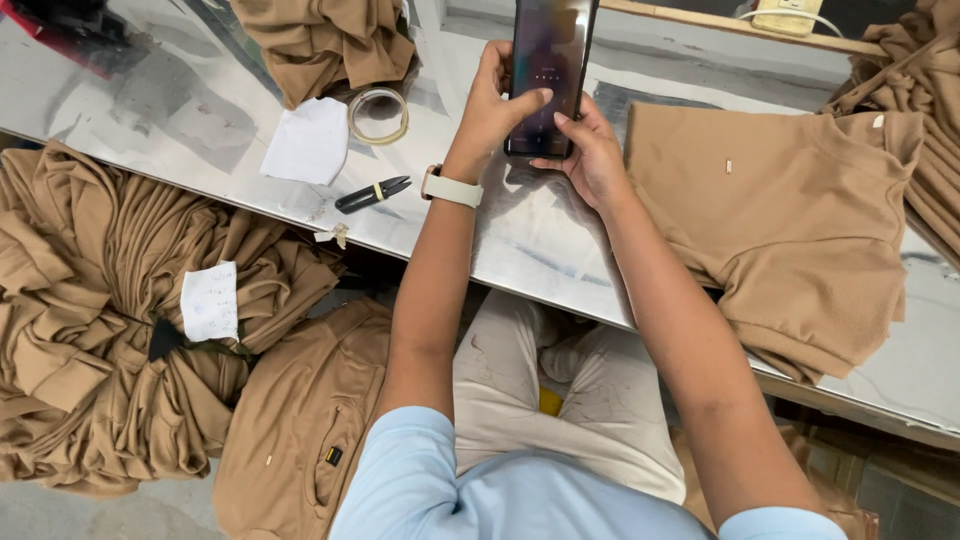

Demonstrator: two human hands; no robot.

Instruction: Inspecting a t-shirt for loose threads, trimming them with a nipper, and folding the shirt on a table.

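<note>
Both hands hold a dark smartphone [548, 70] upright above a shiny metal table [180, 120]. My left hand [492, 105] wraps the phone's left edge, and its thumb rests on the screen. A pale wristband [452, 188] sits on that wrist. Supporting the phone's lower right corner from underneath is my right hand [590, 155]. A tan shirt [800, 220] lies flat on the table just right of my hands.
Black thread snips [372, 193], a white paper piece [310, 140] and a roll of clear tape [378, 115] lie left of my hands. Tan garments are piled at the left [90, 300], top [320, 40] and far right [925, 90].
</note>
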